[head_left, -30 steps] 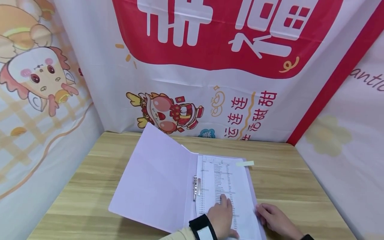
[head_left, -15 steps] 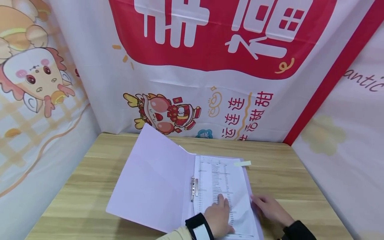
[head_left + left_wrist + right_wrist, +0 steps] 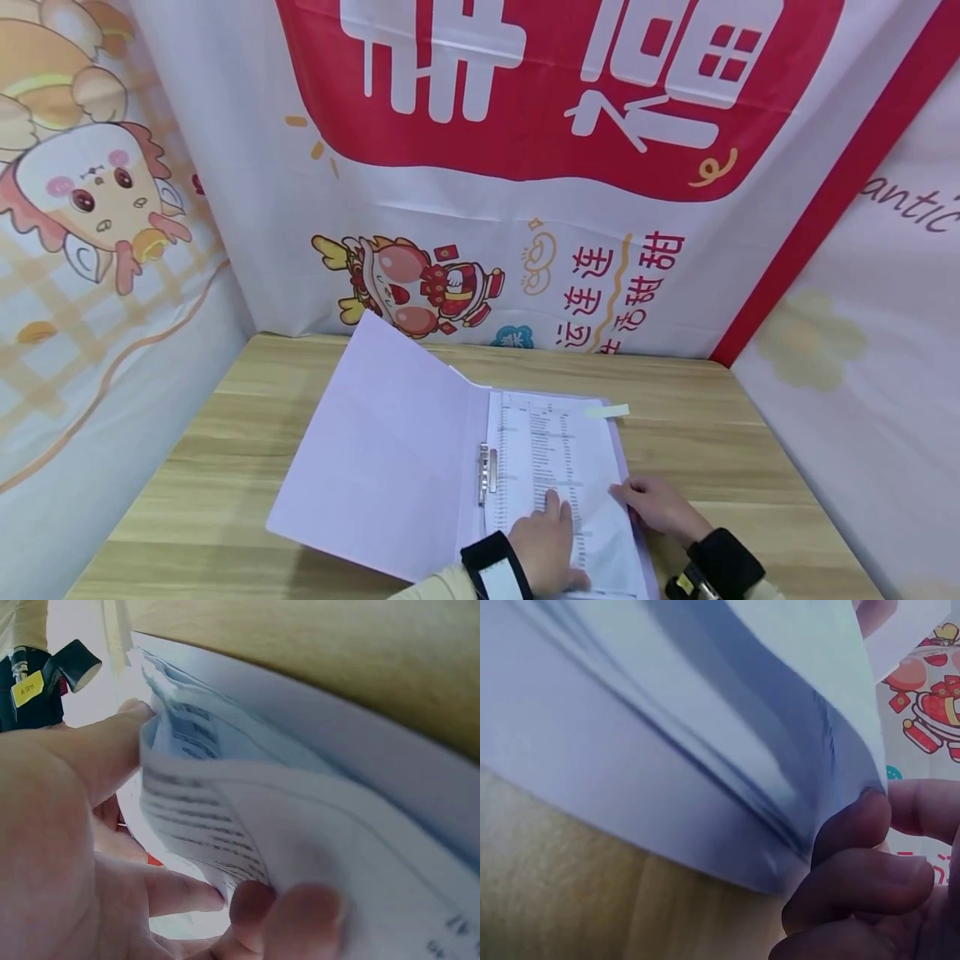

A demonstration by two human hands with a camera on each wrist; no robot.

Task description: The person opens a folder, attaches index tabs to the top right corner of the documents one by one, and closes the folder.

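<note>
A lilac folder (image 3: 382, 458) lies spread on the table, its cover raised at the left. On its right side is a printed sheet (image 3: 551, 450) with columns of text, on top of other papers. My left hand (image 3: 542, 546) rests on the lower part of this sheet, index finger extended; in the left wrist view the sheet's near edge bows up by the thumb. At the right edge my right hand (image 3: 663, 508) pinches the sheet between thumb and finger. The right wrist view shows the sheet (image 3: 802, 652) lifted and curved above the papers beneath.
A metal clip (image 3: 483, 473) sits along the folder's spine. A pale strip (image 3: 607, 411) sticks out past the top right of the papers. The wooden table (image 3: 187, 475) ends at a printed cloth backdrop (image 3: 450, 200), with cloth at both sides.
My right hand has moved left and up from beside the folder's right edge and now pinches the sheet's edge. My left hand has stayed nearly still on the sheet.
</note>
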